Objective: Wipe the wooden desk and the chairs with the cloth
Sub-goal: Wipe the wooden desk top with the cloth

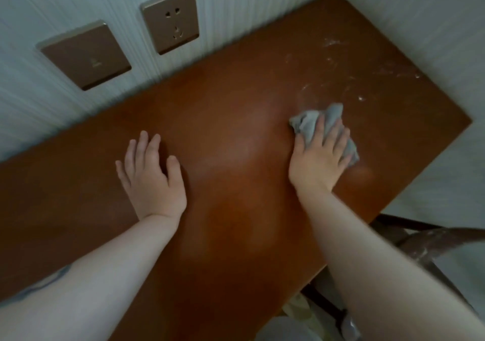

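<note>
- While my right hand presses down on the grey cloth, fingers spread over it and holding it bunched against the wood, the cloth sits on the right half of the wooden desk.
- My left hand lies flat on the desk, palm down, fingers loose and apart, holding nothing.
- Just beyond the cloth, towards the far right corner, I see whitish dust marks smeared over the surface.
- Where my hands rest, the wood looks smooth and reddish brown.
- Two bronze-coloured wall plates are fixed above the desk's far edge: a socket and a blank-looking plate.
- Part of a dark chair shows past the desk's right edge, under my right forearm.
- No container is plainly visible to me.
</note>
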Demonstrator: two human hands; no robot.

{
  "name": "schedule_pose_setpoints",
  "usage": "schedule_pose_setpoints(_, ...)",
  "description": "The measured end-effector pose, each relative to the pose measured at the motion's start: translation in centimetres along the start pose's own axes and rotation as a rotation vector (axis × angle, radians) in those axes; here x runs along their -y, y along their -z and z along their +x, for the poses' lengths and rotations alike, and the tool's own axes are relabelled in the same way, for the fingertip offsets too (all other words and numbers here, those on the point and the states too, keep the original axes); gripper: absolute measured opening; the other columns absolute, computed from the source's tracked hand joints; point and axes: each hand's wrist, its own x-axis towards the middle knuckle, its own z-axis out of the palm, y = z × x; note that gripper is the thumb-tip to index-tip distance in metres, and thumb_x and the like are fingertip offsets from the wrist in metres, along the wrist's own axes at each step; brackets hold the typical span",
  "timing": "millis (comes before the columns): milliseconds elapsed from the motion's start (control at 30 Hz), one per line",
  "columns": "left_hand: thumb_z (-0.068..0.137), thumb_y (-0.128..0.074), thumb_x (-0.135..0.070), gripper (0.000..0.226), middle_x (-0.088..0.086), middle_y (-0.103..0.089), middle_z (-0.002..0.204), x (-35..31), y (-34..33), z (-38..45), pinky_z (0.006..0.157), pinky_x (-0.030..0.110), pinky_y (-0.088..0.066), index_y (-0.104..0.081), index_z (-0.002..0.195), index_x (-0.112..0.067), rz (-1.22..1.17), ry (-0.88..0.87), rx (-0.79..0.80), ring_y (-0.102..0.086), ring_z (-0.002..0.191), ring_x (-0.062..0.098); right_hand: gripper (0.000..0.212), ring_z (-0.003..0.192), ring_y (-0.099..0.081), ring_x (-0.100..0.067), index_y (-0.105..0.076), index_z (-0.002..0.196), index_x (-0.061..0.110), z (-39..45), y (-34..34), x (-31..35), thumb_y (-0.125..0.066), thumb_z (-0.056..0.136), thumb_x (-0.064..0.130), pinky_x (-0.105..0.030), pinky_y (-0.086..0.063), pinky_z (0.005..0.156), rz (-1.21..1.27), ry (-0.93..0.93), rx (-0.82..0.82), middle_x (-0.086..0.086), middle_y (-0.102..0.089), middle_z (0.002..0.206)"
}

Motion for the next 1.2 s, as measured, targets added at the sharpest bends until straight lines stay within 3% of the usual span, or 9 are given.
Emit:
schedule_pose_setpoints(67, 0.094, -0.04, -0.028, 0.044, -0.001, -0.037, 0.151, -0.1, 0.4, -0.4, 0.118, 0.047, -0.009, -0.048, 0.136, -0.019, -0.083, -0.05, -0.021, -0.022, 0.143, 0.018, 0.062, 0.147, 0.006, -0.029, 0.0, 0.153, 0.027, -5.3, -0.8, 0.1, -0.024, 0.099, 0.048, -0.055, -0.008, 0.116, -0.034, 0.1, -0.064, -0.009, 0.001, 0.16)
schedule_pose_setpoints(167, 0.091, -0.043, -0.021, 0.043, 0.004, -0.042, 0.147, -0.3, 1.0, -1.3, 0.116, 0.048, -0.019, -0.052, 0.133, -0.013, -0.156, -0.258, 0.012, -0.03, 0.139, 0.023, 0.061, 0.145, 0.018, -0.018, -0.003, 0.151, 0.038, -9.6, -0.9, 1.1, -0.031, 0.098, 0.049, -0.046, 0.009, 0.115, -0.046, 0.806, 0.209, 0.005, 0.008, 0.16)
schedule_pose_setpoints(233, 0.089, -0.045, -0.018, 0.044, 0.005, -0.043, 0.146, -1.2, 1.2, -2.7, 0.116, 0.046, -0.02, -0.054, 0.132, -0.013, -0.179, -0.359, 0.084, -0.03, 0.139, 0.023, 0.059, 0.143, 0.019, -0.01, -0.009, 0.149, 0.044, -6.5, 0.4, -0.1, -0.036, 0.098, 0.049, -0.041, 0.015, 0.114, -0.02, 0.944, 0.318, 0.012, 0.007, 0.159)
schedule_pose_setpoints(433, 0.09, -0.046, -0.025, 0.045, -0.005, -0.037, 0.15, -4.7, -0.6, -8.7, 0.119, 0.03, -0.001, -0.053, 0.134, -0.022, -0.198, -0.399, 0.288, -0.021, 0.143, 0.011, 0.061, 0.146, 0.011, -0.023, 0.001, 0.151, 0.038, -6.0, 0.5, -6.3, -0.027, 0.098, 0.05, -0.056, -0.004, 0.115, 0.064, -0.155, -0.032, -0.002, 0.008, 0.161)
schedule_pose_setpoints(633, 0.088, -0.043, -0.029, 0.048, -0.003, -0.039, 0.149, -5.8, -1.3, -8.5, 0.119, 0.037, -0.007, -0.052, 0.134, -0.022, -0.16, -0.439, 0.344, -0.025, 0.142, 0.015, 0.061, 0.145, 0.015, -0.013, -0.01, 0.147, 0.048, -6.4, 1.6, -5.5, -0.039, 0.093, 0.053, -0.049, 0.009, 0.115, -0.017, 0.895, 0.294, 0.013, 0.005, 0.159)
schedule_pose_setpoints(800, 0.089, -0.041, -0.029, 0.048, -0.006, -0.037, 0.151, -6.4, -1.3, -7.7, 0.12, 0.039, -0.005, -0.051, 0.135, -0.024, -0.161, -0.362, 0.338, -0.021, 0.143, 0.012, 0.061, 0.147, 0.007, -0.023, -0.004, 0.151, 0.04, -7.1, 0.4, -9.3, -0.031, 0.097, 0.053, -0.056, -0.007, 0.116, 0.072, -0.076, -0.054, -0.002, 0.002, 0.161)
schedule_pose_setpoints(1000, 0.091, -0.034, -0.024, 0.049, -0.001, -0.039, 0.149, -6.8, -2.1, -6.9, 0.119, 0.042, -0.01, -0.049, 0.137, -0.02, -0.165, -0.291, 0.3, -0.026, 0.142, 0.017, 0.062, 0.146, 0.014, -0.022, -0.002, 0.15, 0.039, -7.3, 0.6, -4.1, -0.032, 0.097, 0.052, -0.053, 0.003, 0.116, -0.091, 0.892, 0.202, 0.003, 0.005, 0.16)
schedule_pose_setpoints(1133, 0.097, -0.043, -0.024, 0.043, -0.004, -0.032, 0.153, -8.6, -3.0, -4.0, 0.119, 0.035, -0.003, -0.045, 0.14, -0.024, -0.135, -0.262, 0.283, -0.018, 0.144, 0.014, 0.061, 0.146, 0.009, -0.025, 0.004, 0.151, 0.036, -0.7, 1.1, -6.2, -0.022, 0.099, 0.053, -0.055, -0.005, 0.116, -0.018, 0.104, 0.01, -0.003, 0.006, 0.161)
schedule_pose_setpoints(1200, 0.097, -0.042, -0.024, 0.044, -0.003, -0.031, 0.154, -10.0, -3.8, -2.2, 0.119, 0.037, -0.004, -0.044, 0.141, -0.024, -0.127, -0.266, 0.262, -0.017, 0.145, 0.016, 0.063, 0.145, 0.014, -0.027, 0.009, 0.151, 0.033, -1.9, 0.8, -5.3, -0.02, 0.098, 0.054, -0.054, -0.002, 0.116, -0.048, 0.046, 0.005, -0.005, 0.012, 0.16)
